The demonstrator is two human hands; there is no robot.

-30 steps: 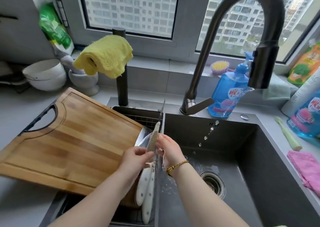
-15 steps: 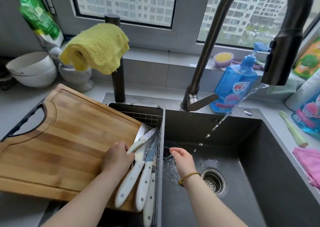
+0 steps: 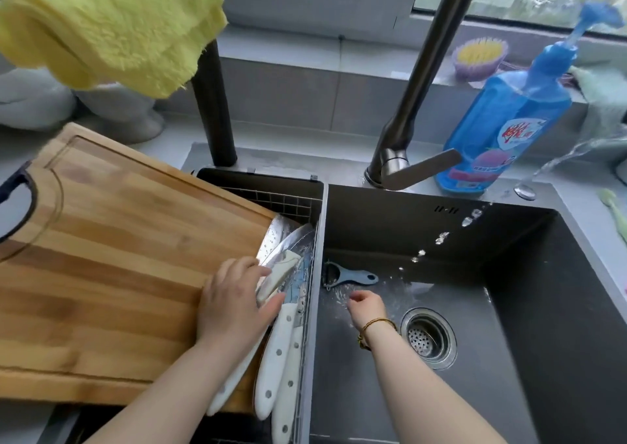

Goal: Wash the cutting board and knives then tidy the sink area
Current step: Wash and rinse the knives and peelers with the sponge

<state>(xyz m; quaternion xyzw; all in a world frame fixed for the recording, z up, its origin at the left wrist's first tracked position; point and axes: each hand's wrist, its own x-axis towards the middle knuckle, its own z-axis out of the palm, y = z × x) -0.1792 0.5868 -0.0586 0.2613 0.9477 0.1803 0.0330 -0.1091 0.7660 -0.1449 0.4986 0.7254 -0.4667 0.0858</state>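
Left of the dark sink divider, the large bamboo cutting board leans over the wire draining basket, with the white-handled steel knives lying against its edge. The left hand closes its grip round one knife handle there. Right of the divider, the right hand hangs loosely curled and empty, near a blue-grey plastic peeler. Board and knives look washed and racked, I judge; the peeler, the falling water and the tidying seem left.

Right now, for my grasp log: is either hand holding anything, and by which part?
The left hand lies on a knife, on its white handle; whether it grips cannot be told. The right hand holds nothing.
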